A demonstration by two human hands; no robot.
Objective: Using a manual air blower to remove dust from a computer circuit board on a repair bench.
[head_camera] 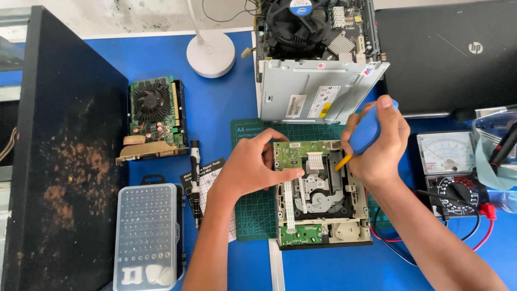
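Cleaning step, judged: right hand (379, 143) grips blue blower (366, 132), nozzle over open drive (320, 194). Left hand (253, 167) steadies drive, fingers narrow. Next: aim at lens.

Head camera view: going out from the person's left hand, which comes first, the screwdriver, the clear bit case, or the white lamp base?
From the left hand, which rests on the opened disc drive:
1. Screwdriver, just to its left on the mat's edge.
2. Clear bit case, lower left, near the table's front.
3. White lamp base, far up at the back of the blue table.
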